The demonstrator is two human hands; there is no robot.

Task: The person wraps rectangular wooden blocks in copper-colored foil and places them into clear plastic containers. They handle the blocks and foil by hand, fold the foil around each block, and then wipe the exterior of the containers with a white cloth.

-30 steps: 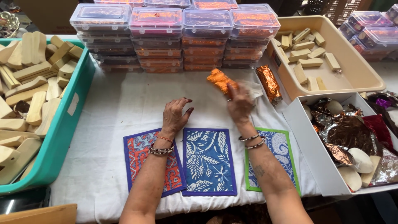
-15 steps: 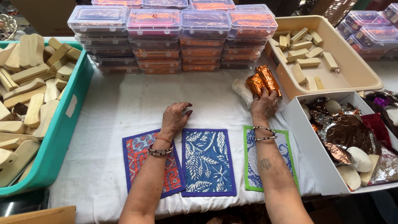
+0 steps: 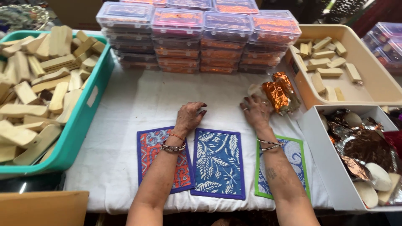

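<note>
The right hand rests palm down on the white cloth covering the counter, fingers spread and gripping nothing. Its fingertips lie just beside the near-left end of a copper-foil wrapped block; whether they touch it cannot be told. The block lies flat on the cloth, its long axis running from near-left to far-right, the far end pointing toward the beige tray of small wooden blocks. A pale, unwrapped piece shows at the block's left end.

The left hand rests on the cloth with fingers curled loosely, holding nothing, just beyond the far edge of the red and blue printed mat. A blue leaf-print mat lies between the forearms, and a green-bordered mat lies partly under the right forearm.

Stacked clear plastic boxes stand at the far side. A teal bin of wooden blocks sits left; a white box of foil scraps sits near right.
</note>
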